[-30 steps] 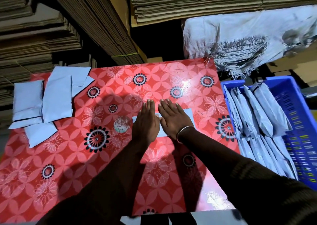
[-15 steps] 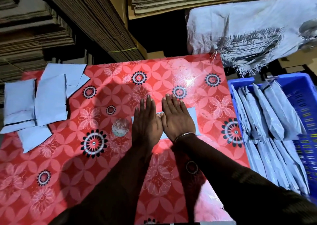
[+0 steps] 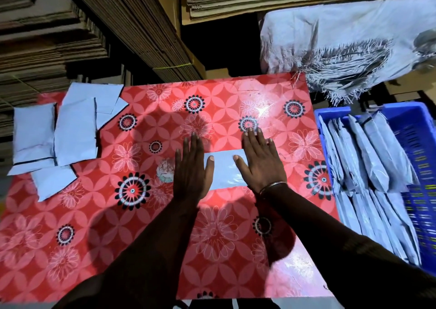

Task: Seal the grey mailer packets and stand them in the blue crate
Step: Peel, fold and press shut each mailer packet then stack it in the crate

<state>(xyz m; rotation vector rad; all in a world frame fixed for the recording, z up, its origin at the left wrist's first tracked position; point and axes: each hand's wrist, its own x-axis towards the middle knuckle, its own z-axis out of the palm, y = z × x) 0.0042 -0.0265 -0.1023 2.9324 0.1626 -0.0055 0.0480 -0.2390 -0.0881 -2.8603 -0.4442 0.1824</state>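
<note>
Your left hand and right hand both lie flat, fingers straight, pressing one grey mailer packet onto the red flowered desk. The packet sits between and under them: a bare strip shows between your two thumbs, its left end is covered by the left palm and its right end by the right palm. A thin bangle circles your right wrist. At 3 o'clock from the packet, just off the desk's edge, stands the blue crate, with a row of grey packets set on edge inside it and leaning. At 9 to 10 o'clock, on the desk's far left corner, lies a loose pile of mailers, well apart from your hands. Stacked cardboard sheets rise at 12 o'clock.
</note>
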